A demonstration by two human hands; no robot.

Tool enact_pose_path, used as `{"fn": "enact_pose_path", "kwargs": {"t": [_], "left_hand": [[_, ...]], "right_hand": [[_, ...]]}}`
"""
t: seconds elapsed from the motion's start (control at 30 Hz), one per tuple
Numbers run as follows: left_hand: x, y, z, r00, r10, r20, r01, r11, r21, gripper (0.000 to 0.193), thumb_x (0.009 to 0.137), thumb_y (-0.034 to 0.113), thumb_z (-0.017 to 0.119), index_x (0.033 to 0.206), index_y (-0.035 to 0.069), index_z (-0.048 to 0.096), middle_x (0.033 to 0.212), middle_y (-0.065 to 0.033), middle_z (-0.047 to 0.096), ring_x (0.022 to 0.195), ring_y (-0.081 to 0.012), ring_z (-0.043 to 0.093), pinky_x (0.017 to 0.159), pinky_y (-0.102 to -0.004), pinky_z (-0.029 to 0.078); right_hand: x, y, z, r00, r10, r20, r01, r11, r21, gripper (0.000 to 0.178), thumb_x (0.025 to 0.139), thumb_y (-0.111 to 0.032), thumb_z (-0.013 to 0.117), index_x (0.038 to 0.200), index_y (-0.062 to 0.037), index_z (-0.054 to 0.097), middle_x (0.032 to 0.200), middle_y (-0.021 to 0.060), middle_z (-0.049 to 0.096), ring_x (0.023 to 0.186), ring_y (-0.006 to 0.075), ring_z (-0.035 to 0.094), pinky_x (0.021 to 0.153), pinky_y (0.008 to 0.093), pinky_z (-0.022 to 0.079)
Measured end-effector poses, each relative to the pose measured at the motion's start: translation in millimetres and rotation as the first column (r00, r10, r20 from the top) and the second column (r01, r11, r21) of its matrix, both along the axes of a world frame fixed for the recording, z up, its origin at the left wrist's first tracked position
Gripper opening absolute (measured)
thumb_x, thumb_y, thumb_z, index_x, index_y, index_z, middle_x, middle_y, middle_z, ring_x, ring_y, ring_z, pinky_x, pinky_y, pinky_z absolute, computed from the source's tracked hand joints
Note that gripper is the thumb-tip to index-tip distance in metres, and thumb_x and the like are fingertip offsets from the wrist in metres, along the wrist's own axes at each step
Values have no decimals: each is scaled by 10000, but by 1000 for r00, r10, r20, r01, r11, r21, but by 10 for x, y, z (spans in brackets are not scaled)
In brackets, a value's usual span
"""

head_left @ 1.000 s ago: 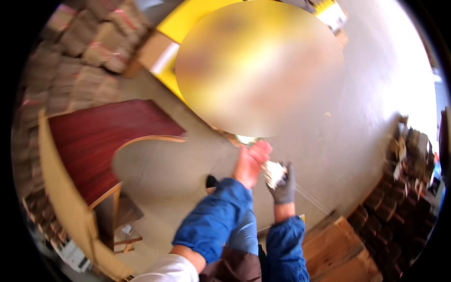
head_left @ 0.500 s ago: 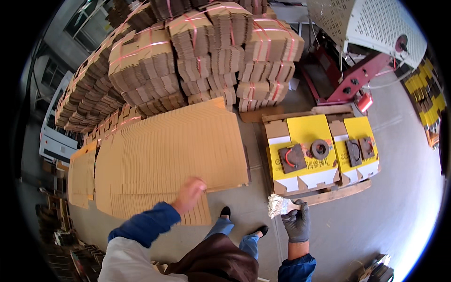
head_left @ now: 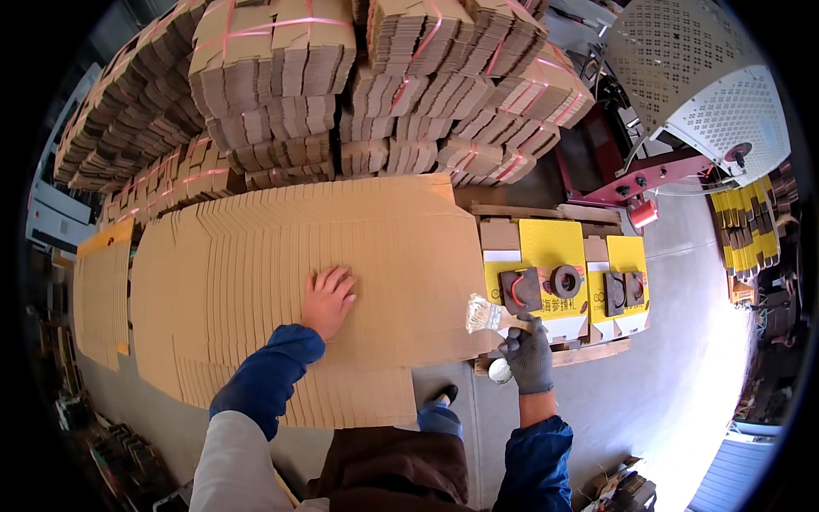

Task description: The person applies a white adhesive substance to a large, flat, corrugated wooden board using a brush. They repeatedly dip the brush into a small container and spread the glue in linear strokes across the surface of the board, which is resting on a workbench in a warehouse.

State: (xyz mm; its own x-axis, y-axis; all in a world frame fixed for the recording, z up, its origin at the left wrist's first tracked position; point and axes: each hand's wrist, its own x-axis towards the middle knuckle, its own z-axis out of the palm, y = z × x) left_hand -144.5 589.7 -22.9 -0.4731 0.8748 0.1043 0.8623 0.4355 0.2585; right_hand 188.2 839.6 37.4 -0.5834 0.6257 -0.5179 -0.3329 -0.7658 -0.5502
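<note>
My bare left hand (head_left: 328, 300) lies flat with its fingers apart on a row of overlapping brown cardboard sheets (head_left: 409, 256). These sheets are fanned like shingles, with their edges showing toward the left. In a grey glove, my right hand (head_left: 529, 358) is closed round the handle of a wide paintbrush (head_left: 485, 314). White paste coats its bristles, which point left over the right end of the cardboard; I cannot tell whether they touch it. Beneath the gloved hand, a small white container (head_left: 500, 370) is partly hidden.
At the right, yellow and white printed cardboard (head_left: 550, 241) bears dark blocks (head_left: 522, 290) and a dark ring (head_left: 565, 281). Strapped cardboard bundles (head_left: 273, 60) rise behind the sheets. A red-framed machine with a perforated cover (head_left: 682, 77) stands at the back right.
My left hand has come down onto the cardboard. The brush in my right hand has moved up and left, to the sheets' right end. My view has shifted closer to the sheets.
</note>
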Motion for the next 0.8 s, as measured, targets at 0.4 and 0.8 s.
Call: {"fn": "enact_pose_path", "kwargs": {"t": [0.4,0.8], "left_hand": [[-61,13,-22,1000,24,-7,-24,998,-55,388,866,204,670,1248,160,612,1407,-62,483,1344,-297,399,1140,-599,254],[-73,37,-42,999,32,-11,-32,998,-47,345,893,250,650,1229,176,618,1375,-41,505,1332,-269,413,1112,-627,273]], "right_hand": [[-1898,135,-246,780,110,616,-601,405,688,183,979,-171,622,994,6,666,739,57,672,629,108,651,566,242,542],[-2184,388,-278,704,-25,710,-697,173,696,122,943,-190,625,884,-89,661,717,151,672,628,345,671,574,391,527]]}}
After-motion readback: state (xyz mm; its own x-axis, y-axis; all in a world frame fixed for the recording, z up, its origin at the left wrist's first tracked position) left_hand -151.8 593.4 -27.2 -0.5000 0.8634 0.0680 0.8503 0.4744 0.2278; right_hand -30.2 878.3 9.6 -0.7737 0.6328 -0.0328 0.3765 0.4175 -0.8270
